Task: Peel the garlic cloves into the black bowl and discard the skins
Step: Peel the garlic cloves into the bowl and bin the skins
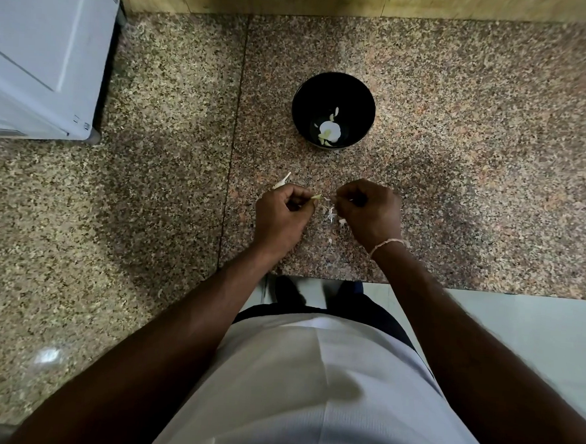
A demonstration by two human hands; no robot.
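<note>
A person stands at a speckled stone counter (460, 163) and looks down at both hands. The left hand (280, 214) has its fingers curled in, and it pinches a small garlic clove (316, 197) at its tip. The right hand (367, 212) is just beside it, with its fingers curled too, and it pinches a thin bit of skin (326, 199) that sticks out from the clove. Little white skins (331, 215) lie on the counter under and between the hands. One more pale piece (284, 180) lies just behind the left hand. The black bowl (335, 87) sits farther back on the counter, apart from the hands. Inside it are a few white peeled cloves (330, 129). A big white box (44, 52) stands at the far left.
</note>
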